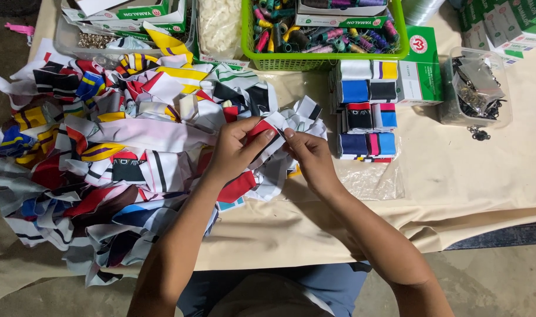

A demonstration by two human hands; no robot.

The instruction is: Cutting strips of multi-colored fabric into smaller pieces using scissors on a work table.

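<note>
My left hand and my right hand meet over the middle of the table, both pinching one small fabric strip, white with red and black patches. The strip runs between my fingertips, tilted up to the right. Under and to the left of my hands lies a big loose pile of printed fabric strips in red, white, yellow, blue and black. To the right of my hands stand neat stacks of folded fabric pieces, some on a clear plastic bag.
A green basket of thread spools sits at the back. Green and white boxes stand beside it. A clear container of metal clips is at the right. A tray with boxes and small metal parts is at the back left. A beige cloth covers the table.
</note>
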